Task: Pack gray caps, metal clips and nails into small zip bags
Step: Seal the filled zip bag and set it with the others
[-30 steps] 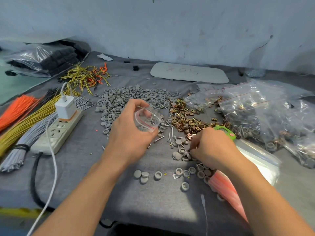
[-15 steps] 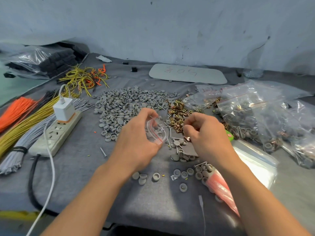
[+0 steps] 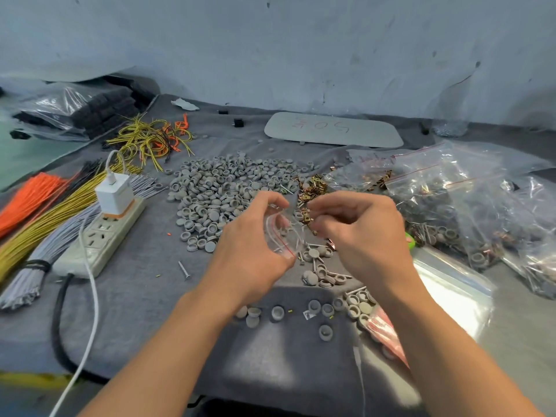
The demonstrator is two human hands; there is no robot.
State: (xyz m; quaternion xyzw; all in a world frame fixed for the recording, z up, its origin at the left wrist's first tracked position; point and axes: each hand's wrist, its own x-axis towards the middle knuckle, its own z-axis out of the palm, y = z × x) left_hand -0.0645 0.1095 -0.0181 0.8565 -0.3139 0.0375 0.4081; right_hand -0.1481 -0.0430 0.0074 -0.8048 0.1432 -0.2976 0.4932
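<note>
My left hand (image 3: 249, 248) holds a small clear zip bag (image 3: 282, 234) with a red seal line, its mouth turned toward my right hand. My right hand (image 3: 358, 233) is pinched right beside the bag's mouth; what its fingertips hold is hidden. A big heap of gray caps (image 3: 222, 191) lies behind my hands. Brass-coloured metal clips (image 3: 311, 188) lie in a pile to the heap's right. Loose caps and nails (image 3: 323, 269) are scattered under and in front of my hands. One nail (image 3: 183, 269) lies alone to the left.
Filled zip bags (image 3: 445, 206) are piled at the right, with a stack of empty bags (image 3: 451, 299) in front of them. A power strip with a white charger (image 3: 102, 227) and bundles of orange, yellow and gray wires (image 3: 39, 212) lie at the left. A white plate (image 3: 332, 129) lies at the back.
My right hand rose from the loose caps near the table and moved left to the bag's mouth. My left hand shifted the bag a little to the right.
</note>
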